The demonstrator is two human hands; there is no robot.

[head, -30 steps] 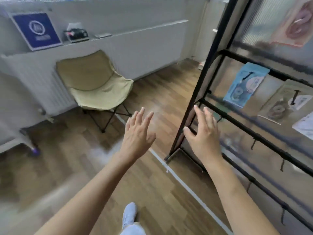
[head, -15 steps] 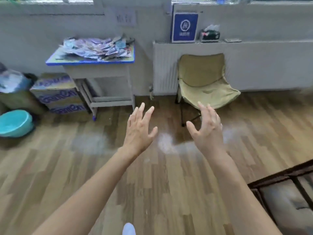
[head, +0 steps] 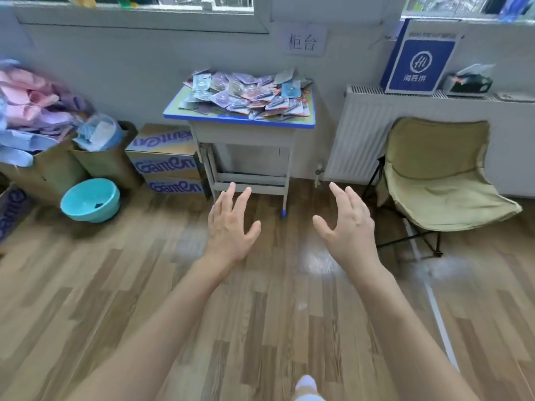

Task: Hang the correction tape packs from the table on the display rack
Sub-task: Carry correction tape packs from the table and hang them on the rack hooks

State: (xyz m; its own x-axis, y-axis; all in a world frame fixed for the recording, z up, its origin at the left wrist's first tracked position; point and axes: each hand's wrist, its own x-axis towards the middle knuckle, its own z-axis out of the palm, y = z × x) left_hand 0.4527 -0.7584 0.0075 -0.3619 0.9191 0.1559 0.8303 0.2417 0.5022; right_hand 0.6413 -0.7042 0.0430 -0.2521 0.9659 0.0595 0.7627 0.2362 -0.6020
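A heap of correction tape packs in clear and coloured blister cards covers the small blue-edged table against the far wall, straight ahead. My left hand and my right hand are stretched out in front of me over the wooden floor, well short of the table. Both hold nothing, with their fingers spread and relaxed. The display rack is out of view.
A beige folding chair stands right of the table, in front of a white radiator. Left of the table are stacked cardboard boxes, a turquoise basin and boxes piled with pink and blue goods. Wooden floor lies between me and the table.
The view has swung left from the display rack to face the table of packs. Both hands have stayed raised and free of any pack.
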